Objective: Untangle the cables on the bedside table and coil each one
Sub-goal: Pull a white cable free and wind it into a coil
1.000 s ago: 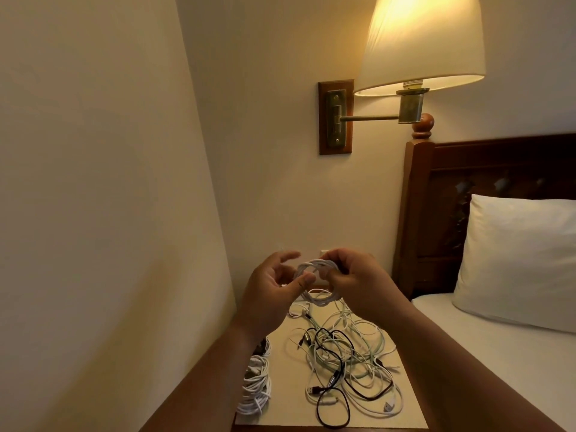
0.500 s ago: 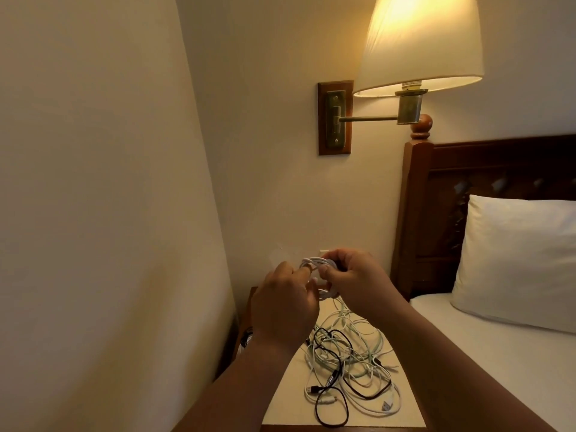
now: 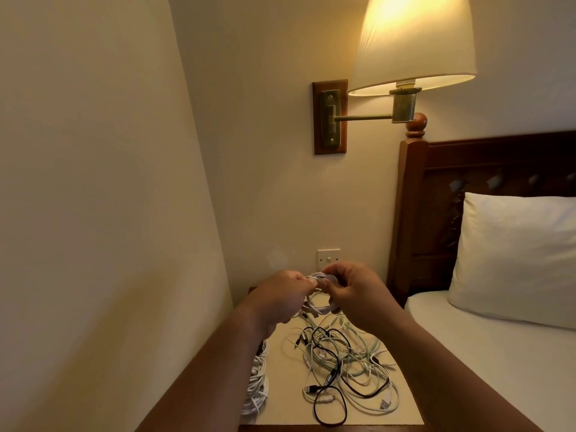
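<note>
At the left edge of the bedside table (image 3: 282, 410) lies a bundle of coiled white cables (image 3: 257, 389). Above the table the left hand (image 3: 277, 299) pinches a small white cable coil (image 3: 318, 304), fingers curled on its near side; the right hand (image 3: 352, 294) grips the loops from the other side. Below them a tangle (image 3: 346, 366) of white, pale green and black leads sprawls on the tabletop. The cord looks light, limp and springy, so loops would likely spring open unless pinched where they cross
</note>
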